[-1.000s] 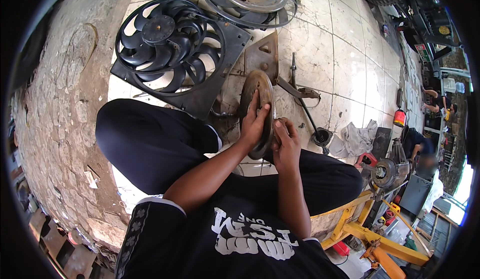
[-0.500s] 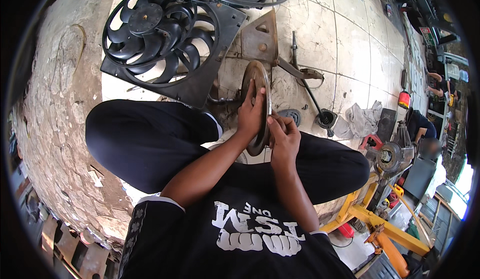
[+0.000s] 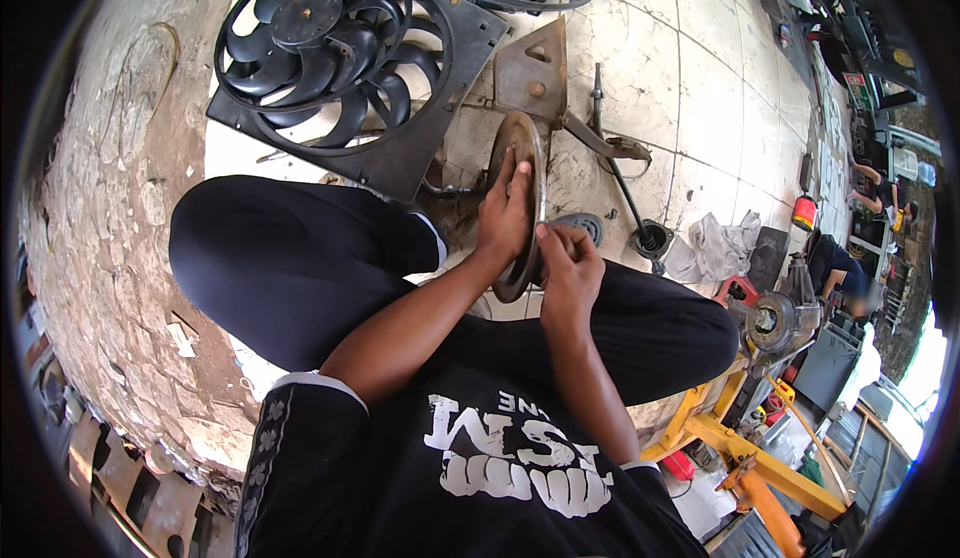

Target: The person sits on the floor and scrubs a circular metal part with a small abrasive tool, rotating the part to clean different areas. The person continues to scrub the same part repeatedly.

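Around the metal disc (image 3: 520,134), the fan assembly (image 3: 350,53) blocks 10 o'clock and the rusty bracket (image 3: 520,73) 12. The long rod (image 3: 626,193) bars a low pass between 1 and 3; beyond it, pale tiles (image 3: 710,118) give room at 2. The left knee (image 3: 225,248) closes off 8 o'clock.

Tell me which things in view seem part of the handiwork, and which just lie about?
Apparently in use:
- brown metal disc
- left hand, against its face
- right hand, at its rim

Apparently just lying about:
- black fan unit
- metal bracket
- crumpled grey cloth
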`<state>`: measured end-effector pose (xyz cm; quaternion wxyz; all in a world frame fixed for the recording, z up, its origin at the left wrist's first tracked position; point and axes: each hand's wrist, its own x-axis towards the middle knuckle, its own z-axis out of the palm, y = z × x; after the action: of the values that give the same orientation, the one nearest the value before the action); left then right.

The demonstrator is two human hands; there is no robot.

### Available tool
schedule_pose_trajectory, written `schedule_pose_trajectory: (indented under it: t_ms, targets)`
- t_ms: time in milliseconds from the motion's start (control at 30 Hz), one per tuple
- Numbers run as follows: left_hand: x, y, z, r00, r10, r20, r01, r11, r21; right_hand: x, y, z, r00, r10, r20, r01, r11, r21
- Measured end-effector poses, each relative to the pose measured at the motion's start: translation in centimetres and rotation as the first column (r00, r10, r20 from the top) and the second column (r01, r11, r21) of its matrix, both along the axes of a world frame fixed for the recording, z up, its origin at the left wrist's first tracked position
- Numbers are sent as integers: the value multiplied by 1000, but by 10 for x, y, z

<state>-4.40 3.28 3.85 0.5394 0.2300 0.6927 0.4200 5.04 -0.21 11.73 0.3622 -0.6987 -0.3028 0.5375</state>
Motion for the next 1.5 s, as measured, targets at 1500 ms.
schedule_pose_trajectory:
  t_ms: [1500]
  targets:
    - [14, -7, 9, 993, 41, 106, -51, 995, 89, 21, -4, -11, 981, 165, -102, -151, 980, 131]
